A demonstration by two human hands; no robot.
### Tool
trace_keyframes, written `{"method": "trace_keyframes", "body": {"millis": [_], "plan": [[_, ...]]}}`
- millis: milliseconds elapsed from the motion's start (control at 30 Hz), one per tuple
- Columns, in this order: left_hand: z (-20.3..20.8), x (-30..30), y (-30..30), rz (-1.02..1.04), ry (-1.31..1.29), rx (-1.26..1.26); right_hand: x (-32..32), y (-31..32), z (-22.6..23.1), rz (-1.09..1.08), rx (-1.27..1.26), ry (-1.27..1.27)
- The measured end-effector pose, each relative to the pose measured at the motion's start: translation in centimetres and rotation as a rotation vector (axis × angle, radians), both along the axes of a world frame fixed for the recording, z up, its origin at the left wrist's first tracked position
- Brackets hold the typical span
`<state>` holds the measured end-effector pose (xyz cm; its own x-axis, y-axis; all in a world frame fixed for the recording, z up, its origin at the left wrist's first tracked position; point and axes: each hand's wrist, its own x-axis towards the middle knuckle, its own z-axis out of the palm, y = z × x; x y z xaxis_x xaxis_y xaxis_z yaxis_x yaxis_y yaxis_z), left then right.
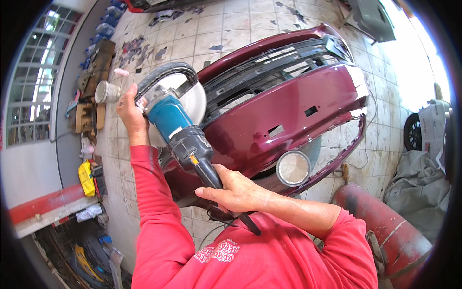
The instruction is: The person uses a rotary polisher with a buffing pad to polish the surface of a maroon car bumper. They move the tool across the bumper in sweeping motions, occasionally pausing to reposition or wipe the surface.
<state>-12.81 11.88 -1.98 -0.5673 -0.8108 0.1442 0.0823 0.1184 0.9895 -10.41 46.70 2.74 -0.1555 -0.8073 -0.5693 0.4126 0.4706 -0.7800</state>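
Left hand [129,108] clenched on loop handle, right hand [236,192] wrapped round rear grip of blue rotary polisher [175,123], white pad against maroon bumper [288,115]; risk: tilted pad may burn paint.

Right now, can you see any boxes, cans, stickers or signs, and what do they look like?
Yellow container: by the left wall, boxy, bright yellow with a dark part beside it.
Small label: on the polisher body, tiny, orange-yellow.
Round tin: on the floor just beyond the left hand, pale, open top.
No signs or screens.
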Motion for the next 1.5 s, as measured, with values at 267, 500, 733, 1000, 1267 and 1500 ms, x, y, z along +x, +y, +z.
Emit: {"method": "trace_keyframes", "body": {"millis": [267,500,733,1000,1267,1500], "plan": [[-0.6,-12.9,9.5,-0.192,0.049,0.050,-6.0,7.0,0.2,-0.207,0.066,0.072],[-0.6,-25.5,18.6,-0.477,0.028,-0.029,-12.0,13.2,-0.6,-0.500,0.042,-0.066],[-3.2,-36.6,25.1,-0.729,0.123,-0.358,-17.9,18.2,-2.8,-0.716,0.038,-0.085],[-6.3,-41.2,27.2,-0.673,0.361,-0.892,-20.3,20.1,-3.7,-0.791,0.069,-0.017],[-3.9,-27.1,13.8,-0.431,0.044,-0.819,-17.5,13.1,-0.7,-0.369,0.127,0.102],[-1.3,-12.9,5.8,-0.041,-0.061,0.140,-15.8,6.9,0.3,-0.014,0.103,0.123]]}}
